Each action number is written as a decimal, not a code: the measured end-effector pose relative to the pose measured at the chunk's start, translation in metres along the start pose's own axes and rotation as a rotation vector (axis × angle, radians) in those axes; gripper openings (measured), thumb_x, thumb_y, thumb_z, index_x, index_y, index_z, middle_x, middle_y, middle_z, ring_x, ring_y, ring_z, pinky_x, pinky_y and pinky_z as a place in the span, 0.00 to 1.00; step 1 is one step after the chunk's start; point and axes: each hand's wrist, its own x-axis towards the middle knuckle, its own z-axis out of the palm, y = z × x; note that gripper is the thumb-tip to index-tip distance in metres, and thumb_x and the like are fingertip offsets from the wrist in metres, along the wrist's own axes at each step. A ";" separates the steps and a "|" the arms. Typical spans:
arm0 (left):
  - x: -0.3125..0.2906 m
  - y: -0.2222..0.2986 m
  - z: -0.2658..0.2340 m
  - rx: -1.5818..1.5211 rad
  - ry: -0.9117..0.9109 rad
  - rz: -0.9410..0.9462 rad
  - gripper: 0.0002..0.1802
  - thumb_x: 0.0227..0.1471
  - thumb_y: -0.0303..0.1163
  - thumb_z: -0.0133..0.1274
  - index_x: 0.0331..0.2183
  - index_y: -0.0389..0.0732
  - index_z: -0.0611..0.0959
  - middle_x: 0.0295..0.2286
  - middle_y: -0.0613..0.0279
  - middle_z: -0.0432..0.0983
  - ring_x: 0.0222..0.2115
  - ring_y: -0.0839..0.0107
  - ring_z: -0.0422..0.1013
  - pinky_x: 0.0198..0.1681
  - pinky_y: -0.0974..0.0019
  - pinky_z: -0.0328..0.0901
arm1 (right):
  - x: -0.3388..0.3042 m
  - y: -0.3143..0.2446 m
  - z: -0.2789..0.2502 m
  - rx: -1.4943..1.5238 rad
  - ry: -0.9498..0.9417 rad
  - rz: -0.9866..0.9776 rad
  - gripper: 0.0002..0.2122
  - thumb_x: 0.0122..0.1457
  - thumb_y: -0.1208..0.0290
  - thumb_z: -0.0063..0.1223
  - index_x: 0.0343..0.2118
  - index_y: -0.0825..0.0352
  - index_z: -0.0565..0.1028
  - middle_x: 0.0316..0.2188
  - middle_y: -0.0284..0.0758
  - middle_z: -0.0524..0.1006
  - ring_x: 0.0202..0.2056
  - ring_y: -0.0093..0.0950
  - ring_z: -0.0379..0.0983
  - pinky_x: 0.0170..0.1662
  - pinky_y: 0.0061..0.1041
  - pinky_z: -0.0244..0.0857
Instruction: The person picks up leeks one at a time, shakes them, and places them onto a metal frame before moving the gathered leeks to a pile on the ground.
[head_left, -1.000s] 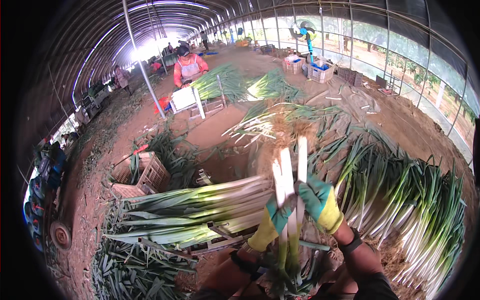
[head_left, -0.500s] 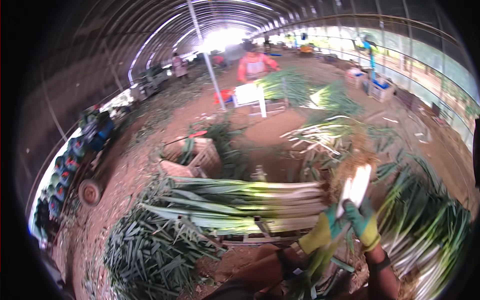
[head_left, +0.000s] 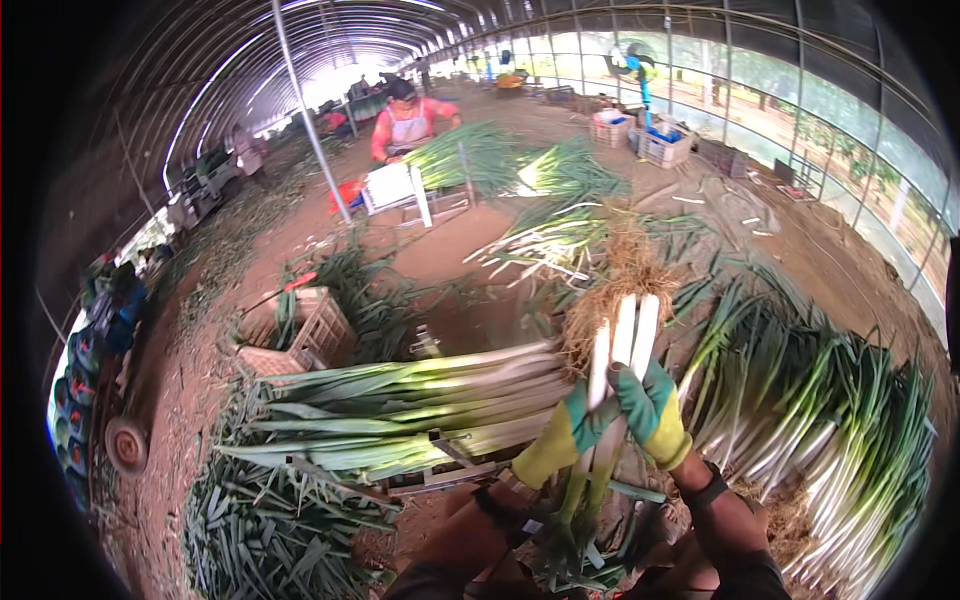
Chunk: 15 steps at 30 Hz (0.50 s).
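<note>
Upright in front of me are several leeks, white shanks and bushy brown roots uppermost, green leaves hanging below. My left hand, in a yellow and green glove, is closed round their lower shanks. Just beside it my right hand, gloved alike, grips the same leeks with its thumb across a white shank. To the left of both hands, a row of trimmed leeks lies crosswise on a low metal rack, root ends toward me. A large pile of untrimmed leeks spreads on the ground at my right.
Cut green leaves are heaped at the lower left. Beyond the rack stands a plastic crate holding leaves. Loose leeks lie farther off. A co-worker stands at another leek-laden stand near a metal post. A wheel is at far left.
The view has swung right, so the scene sits farther left. Both hands still grip the leeks, whose white shanks now show more spread apart.
</note>
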 end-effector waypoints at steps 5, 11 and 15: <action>0.006 0.036 0.012 0.032 0.013 -0.108 0.28 0.70 0.38 0.50 0.63 0.33 0.67 0.55 0.58 0.71 0.56 0.69 0.66 0.62 0.63 0.58 | 0.003 -0.006 -0.009 0.043 0.029 -0.005 0.12 0.71 0.65 0.52 0.46 0.71 0.76 0.35 0.27 0.77 0.37 0.16 0.68 0.40 0.22 0.66; 0.003 0.028 0.024 0.050 0.026 -0.094 0.24 0.70 0.36 0.49 0.61 0.33 0.70 0.51 0.58 0.74 0.53 0.69 0.68 0.59 0.62 0.63 | 0.001 -0.008 -0.005 0.092 0.076 -0.001 0.14 0.71 0.64 0.52 0.49 0.71 0.75 0.36 0.27 0.77 0.38 0.17 0.68 0.42 0.23 0.67; -0.006 0.011 0.020 -0.057 0.034 -0.104 0.21 0.70 0.34 0.49 0.59 0.34 0.72 0.48 0.57 0.75 0.50 0.68 0.71 0.55 0.62 0.66 | -0.003 -0.007 -0.008 -0.031 0.049 -0.027 0.16 0.71 0.66 0.51 0.56 0.71 0.72 0.43 0.29 0.77 0.44 0.17 0.69 0.48 0.24 0.67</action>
